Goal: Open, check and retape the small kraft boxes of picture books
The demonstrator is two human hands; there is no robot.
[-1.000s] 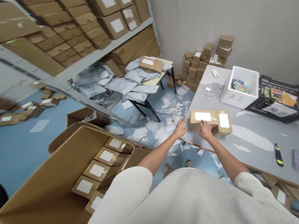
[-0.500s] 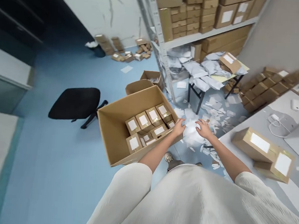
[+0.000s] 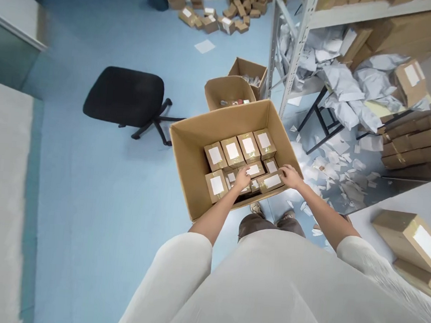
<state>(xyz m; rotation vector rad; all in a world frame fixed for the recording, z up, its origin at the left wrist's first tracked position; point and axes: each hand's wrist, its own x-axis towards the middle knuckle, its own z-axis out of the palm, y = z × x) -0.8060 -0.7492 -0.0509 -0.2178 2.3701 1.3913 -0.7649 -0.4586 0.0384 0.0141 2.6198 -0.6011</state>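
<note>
A large open carton [image 3: 187, 179] stands in front of me with several small labelled boxes [image 3: 232, 151] packed in it. My left hand [image 3: 242, 179] is inside, over the front row, its fingers apart and close to a labelled box [image 3: 253, 170]. At the carton's right end my right hand [image 3: 290, 177] reaches over the wall, fingers spread. Its fingertips are at the right end of another small box [image 3: 271, 182]; whether they press on it is hard to see. Neither hand shows a firm grip.
Behind the carton are two more open boxes [image 3: 230, 88] and a metal shelf [image 3: 296, 53]. A black chair [image 3: 125, 96] is at the left. Grey mailing bags [image 3: 343, 82] lie on a small table; paper scraps [image 3: 350, 178] litter the floor. At the right, boxes [image 3: 408, 238] sit on a desk.
My view has tilted down and shifted left. Both hands have moved from just beyond the carton's right side into it, over the small boxes.
</note>
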